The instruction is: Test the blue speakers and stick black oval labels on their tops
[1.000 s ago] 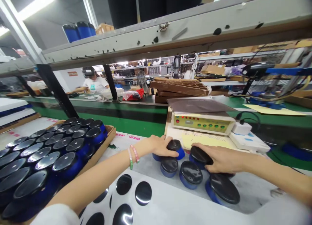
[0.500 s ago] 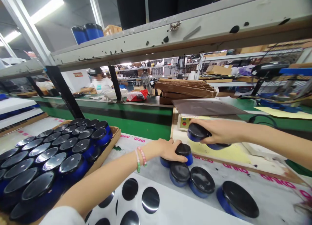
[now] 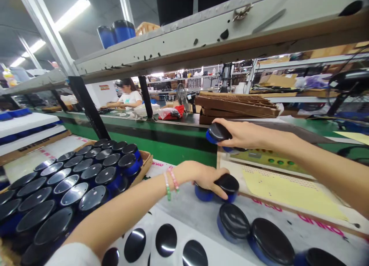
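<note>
My left hand (image 3: 206, 177) has its fingers wrapped over two blue cylinders with glossy black tops, one under the palm (image 3: 203, 193) and one at the fingertips (image 3: 230, 184). They are at the mat's surface or just over it. Raised beyond them, at the edge of the green belt (image 3: 184, 145), my right hand (image 3: 239, 134) grips a cylinder of the same kind (image 3: 219, 132). A second one, mostly hidden, shows under those fingers. Nearer me stand more black-topped cylinders (image 3: 234, 221) in a row.
At left, a cardboard tray (image 3: 145, 166) is packed with black-topped cylinders. A white sheet with black discs (image 3: 166, 240) lies in front. A control box (image 3: 266, 157) and yellow paper (image 3: 291, 189) are at right. A shelf beam (image 3: 184, 43) crosses above. Another person (image 3: 128, 97) sits across the belt.
My right hand has moved up and away toward the belt with its cylinders. My left hand's two cylinders have come away from the row. The whole view has shifted.
</note>
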`<state>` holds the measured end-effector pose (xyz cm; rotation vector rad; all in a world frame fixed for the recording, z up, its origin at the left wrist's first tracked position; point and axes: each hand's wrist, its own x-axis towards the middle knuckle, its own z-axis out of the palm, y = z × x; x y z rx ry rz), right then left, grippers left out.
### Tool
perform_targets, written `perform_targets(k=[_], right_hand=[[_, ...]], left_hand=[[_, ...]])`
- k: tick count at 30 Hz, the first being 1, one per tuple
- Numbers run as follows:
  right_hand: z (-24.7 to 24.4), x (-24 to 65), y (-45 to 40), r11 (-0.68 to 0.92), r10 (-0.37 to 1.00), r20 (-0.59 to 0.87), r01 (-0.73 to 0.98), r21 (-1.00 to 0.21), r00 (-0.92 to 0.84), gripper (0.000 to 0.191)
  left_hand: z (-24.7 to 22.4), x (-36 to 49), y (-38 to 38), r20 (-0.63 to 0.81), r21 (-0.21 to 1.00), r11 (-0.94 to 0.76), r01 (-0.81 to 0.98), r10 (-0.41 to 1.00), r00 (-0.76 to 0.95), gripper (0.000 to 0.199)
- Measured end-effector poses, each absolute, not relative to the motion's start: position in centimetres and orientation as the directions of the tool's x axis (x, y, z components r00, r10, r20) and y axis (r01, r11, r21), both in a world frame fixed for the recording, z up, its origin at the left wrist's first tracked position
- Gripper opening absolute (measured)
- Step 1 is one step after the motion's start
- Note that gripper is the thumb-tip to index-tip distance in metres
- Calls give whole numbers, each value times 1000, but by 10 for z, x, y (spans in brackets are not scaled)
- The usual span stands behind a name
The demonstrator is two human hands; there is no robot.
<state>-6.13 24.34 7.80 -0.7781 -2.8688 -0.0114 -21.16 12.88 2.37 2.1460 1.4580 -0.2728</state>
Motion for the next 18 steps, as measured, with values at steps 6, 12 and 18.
perform_targets(k=[6,12,18], right_hand=[[50,-124,258,893,448,17,447,-60,-894,57],[3,-202,234,905,398,-47,401,-141,-916,29],[-2,-232,216,880,449,46,432,-197,-893,33]], left_hand=[[50,-335,151,-330,45,-27,999,943,40,53],[21,-406,173,-312,-100,140,985,936,-164,36],[13,-416,171,-271,-194,179,965,935,-227,35]])
